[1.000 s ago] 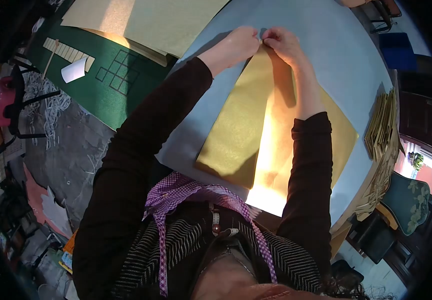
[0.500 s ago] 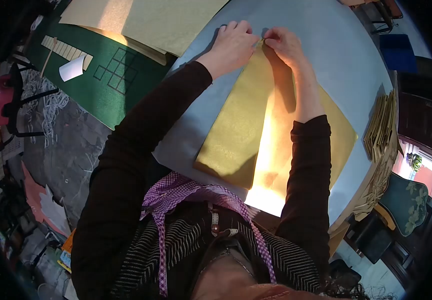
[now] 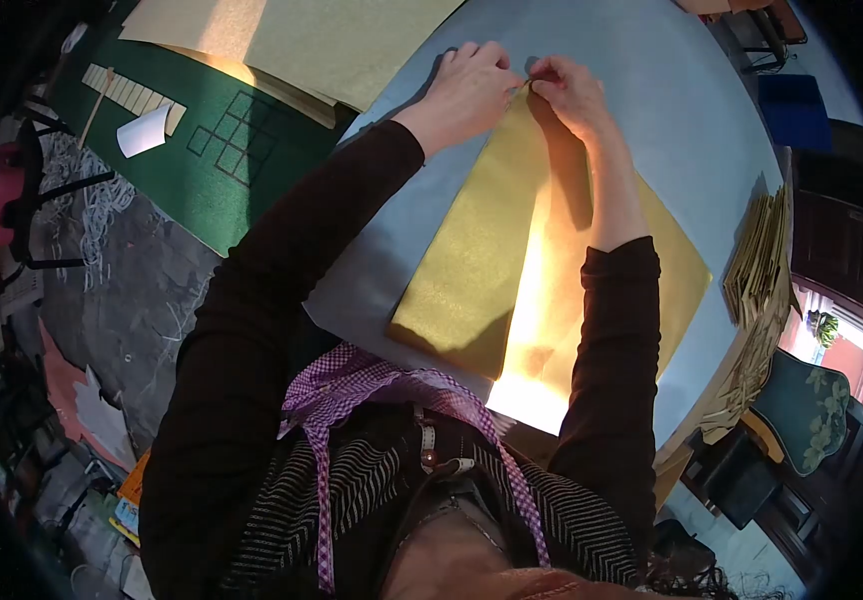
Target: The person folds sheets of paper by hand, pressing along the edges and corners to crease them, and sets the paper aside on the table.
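A large sheet of yellow paper (image 3: 477, 240) lies on the blue-grey tabletop, folded so that it narrows to a point at the far end. My left hand (image 3: 467, 95) is at the left of that point, thumb and forefinger closed on the paper's tip. From the other side, my right hand (image 3: 572, 98) pinches the same tip, its forearm lying across the sheet's right part. The fingers partly hide the tip. Bright sunlight falls along the middle of the paper.
A stack of big tan sheets (image 3: 322, 45) lies at the upper left, beside a green mat (image 3: 207, 200) with a drawn grid. Folded yellow paper pieces (image 3: 757, 255) are piled on the right edge of the blue-grey table (image 3: 672, 110). A pink chair (image 3: 0, 195) stands far left.
Almost nothing differs. Both hands stay at the paper's tip, with only a slight shift of the fingers, and the whole view has moved a little.
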`<state>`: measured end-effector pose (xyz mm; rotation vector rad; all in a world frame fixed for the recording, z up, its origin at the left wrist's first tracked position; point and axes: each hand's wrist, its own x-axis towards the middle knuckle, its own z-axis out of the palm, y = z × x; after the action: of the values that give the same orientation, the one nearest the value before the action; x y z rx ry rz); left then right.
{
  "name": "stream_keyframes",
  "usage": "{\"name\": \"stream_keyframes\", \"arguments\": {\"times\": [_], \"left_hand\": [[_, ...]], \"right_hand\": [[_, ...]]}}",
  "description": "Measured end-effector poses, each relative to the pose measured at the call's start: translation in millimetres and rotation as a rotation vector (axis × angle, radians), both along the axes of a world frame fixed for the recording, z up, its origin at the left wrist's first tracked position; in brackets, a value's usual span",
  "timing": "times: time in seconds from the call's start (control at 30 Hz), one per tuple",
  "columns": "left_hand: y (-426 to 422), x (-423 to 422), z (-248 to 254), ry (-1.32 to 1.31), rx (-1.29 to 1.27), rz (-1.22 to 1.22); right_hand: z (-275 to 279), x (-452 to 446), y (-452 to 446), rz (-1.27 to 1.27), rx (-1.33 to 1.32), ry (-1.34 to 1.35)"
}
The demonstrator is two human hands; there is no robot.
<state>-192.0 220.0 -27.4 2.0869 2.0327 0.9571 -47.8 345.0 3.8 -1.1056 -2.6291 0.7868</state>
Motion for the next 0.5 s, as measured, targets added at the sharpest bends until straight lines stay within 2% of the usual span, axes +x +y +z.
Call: {"name": "stream_keyframes", "arguments": {"times": [0.23, 0.33, 0.4, 0.43, 0.5], "left_hand": [[1.5, 0.5, 2.6, -0.017, -0.024, -0.006], [3.5, 0.8, 2.3, -0.052, -0.043, 0.010], [4.7, 0.8, 2.2, -0.074, -0.050, 0.023], [4.8, 0.4, 2.8, -0.094, -0.059, 0.030], [5.0, -1.0, 3.4, -0.116, -0.069, 0.038]], "right_hand": [[6.2, -6.7, 1.4, 0.017, -0.007, -0.135], [-1.2, -5.3, 4.6, 0.069, 0.103, -0.149], [-4.3, -3.3, 3.4, 0.100, 0.205, -0.067], [-2.4, -2.9, 3.6, 0.102, 0.205, -0.068], [1.5, -1.4, 3.3, 0.068, 0.008, -0.053]]}}
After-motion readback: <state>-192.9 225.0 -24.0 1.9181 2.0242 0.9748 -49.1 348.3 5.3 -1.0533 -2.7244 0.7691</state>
